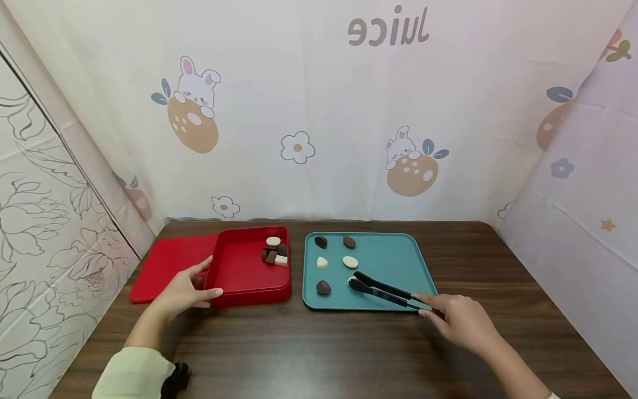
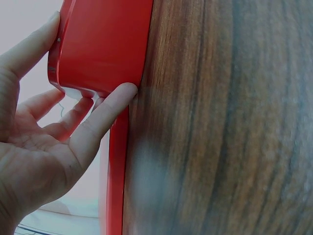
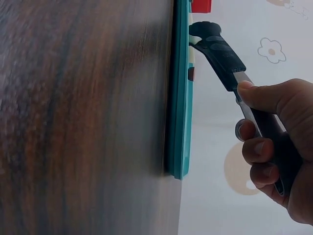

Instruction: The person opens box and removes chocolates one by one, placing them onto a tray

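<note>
Head view: the right hand [image 1: 461, 321] grips black tongs [image 1: 386, 287], tips at a white chocolate [image 1: 351, 279] on the blue tray [image 1: 394, 252]; squeeze lightly, lest it slip. The left hand [image 1: 181, 291], fingers spread, touches the red box [image 1: 249, 298].

Black tongs [image 1: 384, 285] — tips at white piece [image 1: 351, 280] | red box [image 1: 239, 271] — open, upright

The word "Juice" [image 1: 394, 36] reads mirrored on the pale backdrop [image 1: 309, 83].
</note>
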`<state>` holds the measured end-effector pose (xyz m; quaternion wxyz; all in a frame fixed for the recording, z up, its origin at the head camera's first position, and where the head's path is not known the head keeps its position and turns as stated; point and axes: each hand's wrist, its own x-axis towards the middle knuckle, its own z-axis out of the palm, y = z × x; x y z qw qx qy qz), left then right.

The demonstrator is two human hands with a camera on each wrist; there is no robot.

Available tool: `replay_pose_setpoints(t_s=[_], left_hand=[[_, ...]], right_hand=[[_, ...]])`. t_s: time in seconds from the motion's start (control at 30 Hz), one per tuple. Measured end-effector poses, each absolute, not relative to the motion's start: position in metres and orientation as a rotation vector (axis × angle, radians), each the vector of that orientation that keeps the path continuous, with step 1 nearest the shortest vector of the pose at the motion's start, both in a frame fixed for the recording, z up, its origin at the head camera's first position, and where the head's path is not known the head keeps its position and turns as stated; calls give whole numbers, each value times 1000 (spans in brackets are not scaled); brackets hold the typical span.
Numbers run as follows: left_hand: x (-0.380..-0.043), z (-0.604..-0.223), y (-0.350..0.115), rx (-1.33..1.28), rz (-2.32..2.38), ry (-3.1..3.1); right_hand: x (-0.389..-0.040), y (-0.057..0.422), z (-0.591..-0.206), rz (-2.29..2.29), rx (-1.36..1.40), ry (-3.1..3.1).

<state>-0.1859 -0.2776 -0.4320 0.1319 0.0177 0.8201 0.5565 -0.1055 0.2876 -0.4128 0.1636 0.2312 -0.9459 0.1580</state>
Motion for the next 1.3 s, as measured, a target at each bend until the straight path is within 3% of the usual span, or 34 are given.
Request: replay_pose_setpoints(t_s=[1.3], left_hand=[[-185,-430,-277,36,1599,2383]], right_hand=[[-104,281,-397,439,660,-2717]])
